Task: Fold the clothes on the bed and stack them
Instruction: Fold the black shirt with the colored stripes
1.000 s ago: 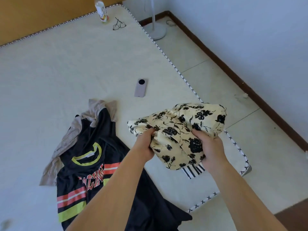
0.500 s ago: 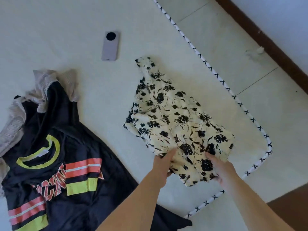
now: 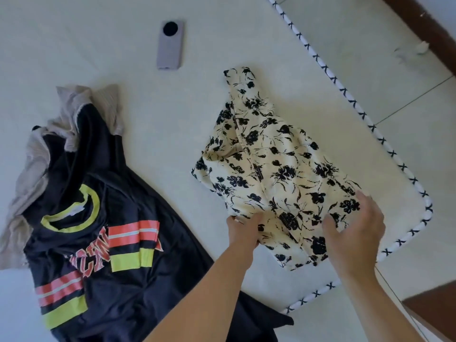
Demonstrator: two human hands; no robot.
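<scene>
Floral garment point(image 3: 274, 169) lies spread on bed point(image 3: 148, 107), toward the 4 o'clock corner. Left hand point(image 3: 243, 230) pinches its near edge, fingers curled under the cloth. Right hand point(image 3: 355, 230) hovers at its 4 o'clock side, fingers loosely spread, holding nothing. Black jersey point(image 3: 98, 243) lies at 8 o'clock; phone point(image 3: 170, 45) at 12.

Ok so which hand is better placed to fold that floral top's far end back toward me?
Probably the right hand: it lies loosely on the floral top and looks free to reach. The left hand pinches the near edge, anchoring it.
</scene>
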